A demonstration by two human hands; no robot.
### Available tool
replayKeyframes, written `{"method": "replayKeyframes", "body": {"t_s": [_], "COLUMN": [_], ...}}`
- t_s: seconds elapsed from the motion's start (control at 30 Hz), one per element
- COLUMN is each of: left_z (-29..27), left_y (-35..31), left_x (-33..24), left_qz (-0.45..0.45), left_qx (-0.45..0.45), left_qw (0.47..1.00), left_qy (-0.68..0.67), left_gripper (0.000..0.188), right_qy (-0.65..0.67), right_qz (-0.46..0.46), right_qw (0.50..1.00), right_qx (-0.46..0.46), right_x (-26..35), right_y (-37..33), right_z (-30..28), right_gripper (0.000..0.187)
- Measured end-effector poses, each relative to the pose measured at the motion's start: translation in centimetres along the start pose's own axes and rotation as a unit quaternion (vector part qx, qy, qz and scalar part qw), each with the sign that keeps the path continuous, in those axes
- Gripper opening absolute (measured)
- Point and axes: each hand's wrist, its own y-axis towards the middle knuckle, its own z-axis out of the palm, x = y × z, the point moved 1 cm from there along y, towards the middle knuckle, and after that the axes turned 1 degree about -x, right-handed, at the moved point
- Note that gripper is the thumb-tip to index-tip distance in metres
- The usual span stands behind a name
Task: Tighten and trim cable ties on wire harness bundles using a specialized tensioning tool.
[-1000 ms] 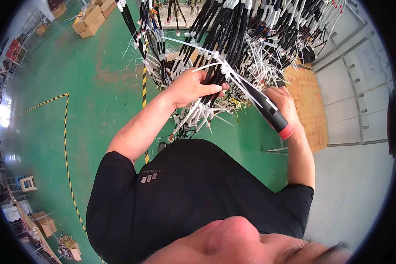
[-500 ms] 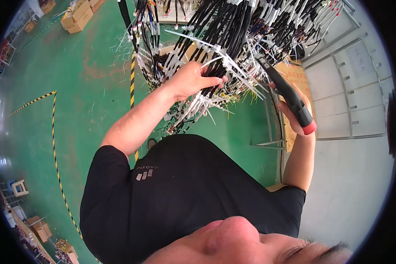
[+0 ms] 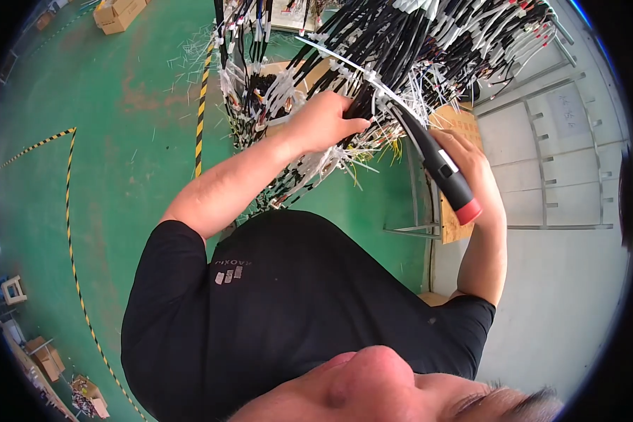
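Observation:
My left hand (image 3: 322,125) is closed round a bundle of black cables (image 3: 390,53) that hangs in front of me, its thumb pointing right. White cable ties (image 3: 341,58) run across the bundle just above that hand, their tails sticking out. My right hand (image 3: 471,160) is wrapped round a black cable tie gun (image 3: 435,160) with a red end cap. The gun's narrow nose touches the ties to the right of my left hand; cables and tie tails partly hide the contact. Behind the gun, most of my right fingers are out of sight.
More cable bundles with white connectors (image 3: 278,95) hang at the left and below my left hand. A wooden board (image 3: 457,204) on a metal frame stands behind my right hand, beside a white panelled wall (image 3: 555,274). Black-and-yellow tape (image 3: 202,116) marks the green floor. A cardboard box (image 3: 119,15) stands far left.
The tie gun has moved left and its nose has come up against the ties on the bundle. My right hand went with it. My left hand keeps its grip, shifted slightly right.

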Motion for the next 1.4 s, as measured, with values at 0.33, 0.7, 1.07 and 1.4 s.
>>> {"method": "replayKeyframes", "body": {"t_s": [0.33, 0.7, 1.07, 1.4], "left_z": [0.6, 0.0, -0.2, -0.4], "left_y": [-0.8, -0.5, -0.7, -0.1], "left_x": [0.2, 0.0, -0.7, 0.3], "left_qz": [0.08, 0.03, 0.01, 0.028], "left_qx": [-0.072, -0.045, -0.01, -0.019], "left_qw": [0.985, 0.989, 0.993, 0.992], "left_qy": [0.136, 0.139, 0.119, 0.119], "left_gripper": [0.031, 0.032, 0.031, 0.033], "right_qy": [-0.062, -0.027, -0.056, -0.096], "right_qz": [0.036, -0.005, -0.071, -0.038], "right_qw": [0.996, 0.997, 0.987, 0.99], "right_qx": [-0.052, -0.078, -0.131, -0.091], "right_x": [0.1, 0.1, -1.5, -3.4], "right_y": [-0.8, 0.1, -0.2, -1.1], "right_z": [3.4, 2.9, 3.6, 3.8], "right_gripper": [0.013, 0.033, 0.033, 0.019]}}
